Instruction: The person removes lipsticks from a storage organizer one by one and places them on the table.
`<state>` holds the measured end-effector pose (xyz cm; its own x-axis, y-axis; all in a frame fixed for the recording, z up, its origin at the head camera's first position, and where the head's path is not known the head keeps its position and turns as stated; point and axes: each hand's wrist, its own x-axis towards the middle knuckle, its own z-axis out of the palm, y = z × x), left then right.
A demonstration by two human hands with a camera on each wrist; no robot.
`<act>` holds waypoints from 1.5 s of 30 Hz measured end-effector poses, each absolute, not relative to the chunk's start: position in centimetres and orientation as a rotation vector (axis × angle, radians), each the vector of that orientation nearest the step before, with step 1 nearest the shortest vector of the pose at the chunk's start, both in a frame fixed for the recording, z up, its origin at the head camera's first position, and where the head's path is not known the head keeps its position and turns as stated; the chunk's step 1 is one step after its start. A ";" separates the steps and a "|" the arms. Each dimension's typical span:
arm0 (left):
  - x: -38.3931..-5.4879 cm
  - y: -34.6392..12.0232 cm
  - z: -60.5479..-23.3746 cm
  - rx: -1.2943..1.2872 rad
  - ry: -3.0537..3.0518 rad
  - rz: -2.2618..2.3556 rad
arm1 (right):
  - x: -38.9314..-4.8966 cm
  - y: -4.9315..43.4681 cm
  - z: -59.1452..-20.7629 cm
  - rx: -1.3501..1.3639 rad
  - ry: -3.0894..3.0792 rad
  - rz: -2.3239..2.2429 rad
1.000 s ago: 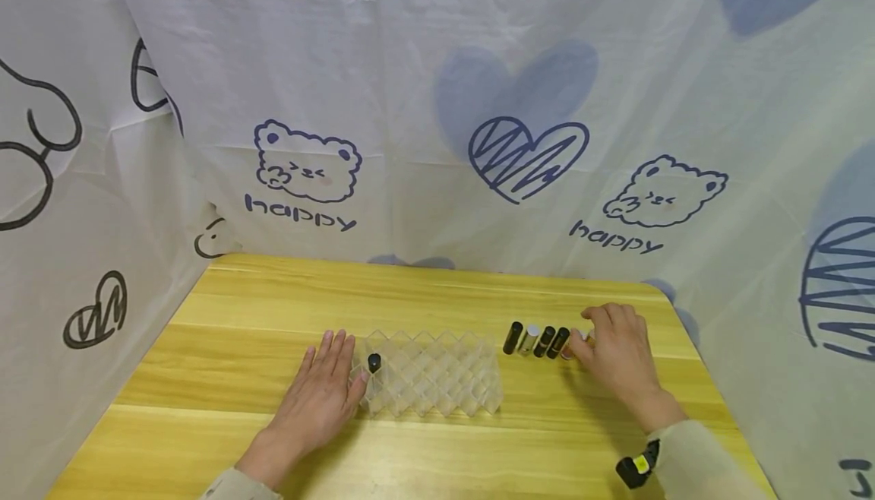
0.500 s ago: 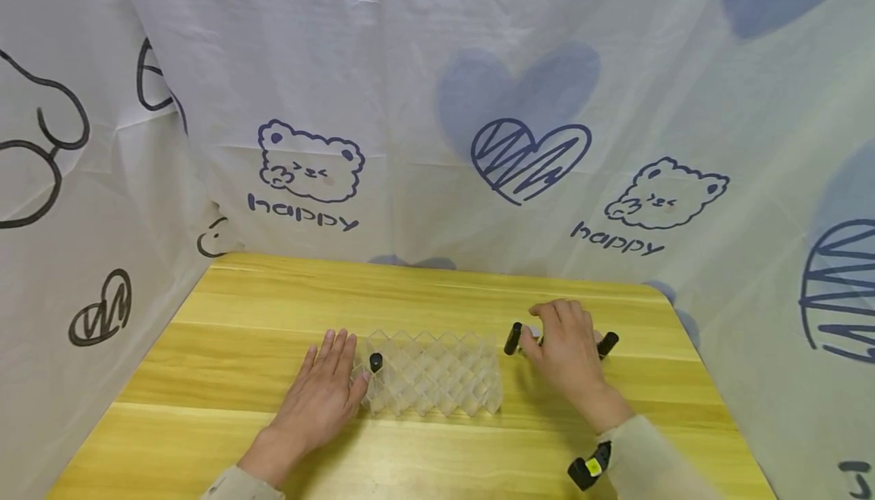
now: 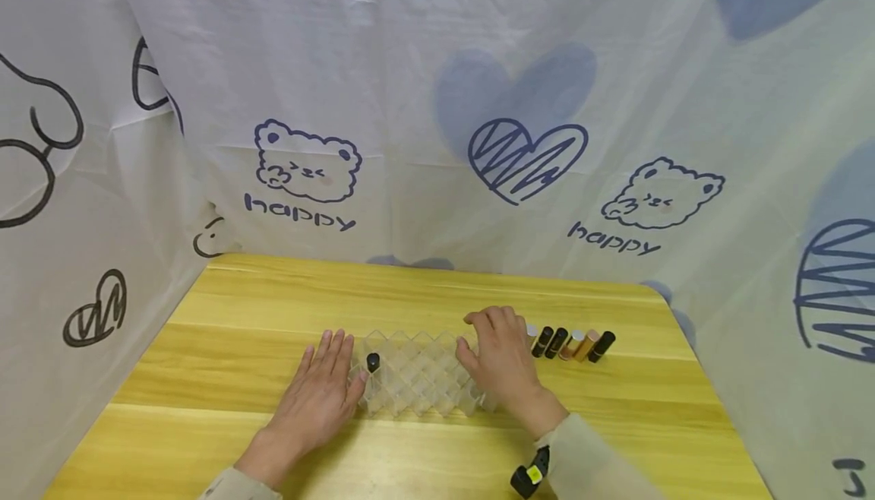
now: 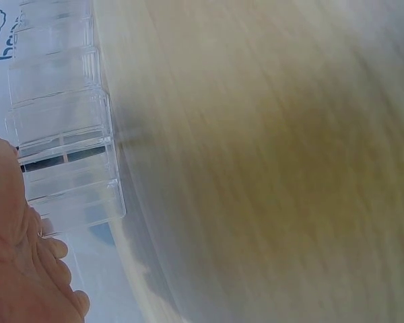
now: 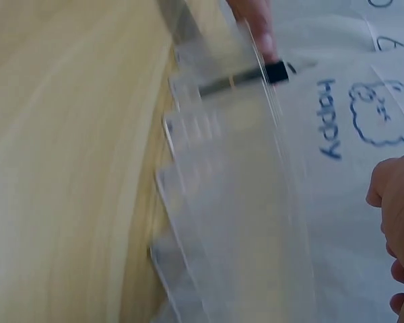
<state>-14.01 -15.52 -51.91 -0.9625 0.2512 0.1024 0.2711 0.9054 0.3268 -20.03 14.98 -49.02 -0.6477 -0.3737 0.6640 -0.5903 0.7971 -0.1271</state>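
A clear diamond-grid organizer (image 3: 424,378) stands on the table. One black lipstick tube (image 3: 373,363) is upright in a compartment at its left end; its dark body (image 4: 64,159) shows through the clear wall in the left wrist view. My left hand (image 3: 317,386) lies with straight fingers along the organizer's left end, thumb against its edge. Over the organizer's right end is my right hand (image 3: 504,363), fingers loosely bent and thumb apart. In the right wrist view, I see nothing between the right hand's thumb (image 5: 384,182) and fingers.
A row of several lipstick tubes (image 3: 571,345), black, white-capped and gold, lies right of the organizer. My right hand covers the row's left end. A patterned white cloth (image 3: 417,204) hangs behind the wooden table (image 3: 437,454).
My right hand has swept left, from the right part of the lipstick row to the organizer's right end, uncovering the tubes on the right. My left hand stays in place.
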 end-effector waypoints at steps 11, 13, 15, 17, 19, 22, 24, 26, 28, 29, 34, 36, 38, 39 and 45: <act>-14.0 -15.8 -51.9 -0.403 -3.010 -0.533 | -18.9 8.6 -49.7 0.824 -2.420 0.472; -14.0 -15.9 -51.9 -0.402 -3.009 -0.528 | -18.7 7.7 -49.9 0.836 -2.439 0.455; -14.0 -15.9 -51.9 -0.401 -3.010 -0.524 | -18.6 6.9 -50.0 0.853 -2.456 0.444; -14.0 -15.9 -51.9 -0.402 -3.010 -0.525 | -18.4 6.2 -50.1 0.868 -2.472 0.438; -14.0 -16.0 -51.8 -0.406 -3.010 -0.525 | -18.3 5.6 -50.1 0.884 -2.485 0.430; -13.9 -16.0 -51.8 -0.411 -3.009 -0.523 | -18.2 4.9 -50.2 0.887 -2.512 0.405; -14.0 -15.9 -51.8 -0.417 -3.007 -0.522 | -18.2 4.6 -50.2 0.881 -2.533 0.386; -14.0 -15.9 -51.8 -0.424 -3.007 -0.519 | -18.2 4.3 -50.3 0.870 -2.547 0.368; -13.9 -15.9 -51.8 -0.430 -3.005 -0.519 | -18.2 4.1 -50.4 0.867 -2.557 0.359; -13.9 -15.9 -51.8 -0.429 -3.004 -0.520 | -18.2 4.0 -50.4 0.870 -2.559 0.357; -13.9 -15.8 -51.7 -0.424 -3.002 -0.511 | -18.2 3.7 -50.4 0.876 -2.592 0.331; -13.9 -15.8 -51.8 -0.422 -3.003 -0.505 | -18.1 3.6 -50.5 0.872 -2.604 0.319; -13.9 -15.8 -51.8 -0.423 -3.003 -0.504 | -18.1 3.5 -50.5 0.867 -2.606 0.308; -13.9 -15.8 -51.8 -0.422 -3.005 -0.504 | -18.1 3.5 -50.5 0.865 -2.606 0.304; -14.0 -15.8 -51.7 -0.423 -3.004 -0.508 | -18.1 3.2 -50.6 0.858 -2.576 0.317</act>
<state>-13.95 -15.79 -51.75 -0.9600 0.2576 0.1098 0.2794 0.9076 0.3134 -18.05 3.24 -50.61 -0.7288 -0.5211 0.4442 -0.6133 0.7853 -0.0850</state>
